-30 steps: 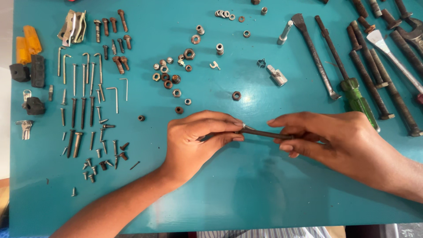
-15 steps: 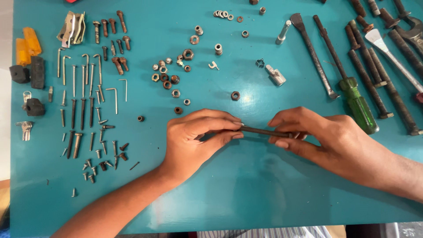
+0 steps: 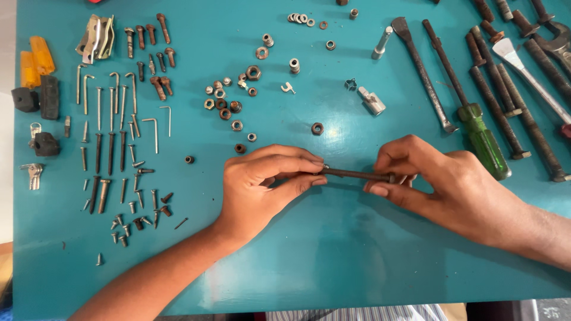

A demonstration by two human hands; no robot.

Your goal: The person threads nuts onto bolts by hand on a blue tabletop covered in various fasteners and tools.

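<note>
Both hands hold one long dark rusty bolt level just above the teal table. My left hand pinches the bolt's left end between thumb and fingers. My right hand grips the right end, fingers curled around a small nut on the shaft. Only the middle of the bolt shows between the hands.
Rows of screws and nails lie at the left. Loose nuts and washers lie above the left hand. A green-handled screwdriver and long rusty bolts lie at the right. Black and orange blocks sit at the left edge.
My right hand has slid a little to the left along the bolt and its fingers have shifted at the end. The left hand holds still.
</note>
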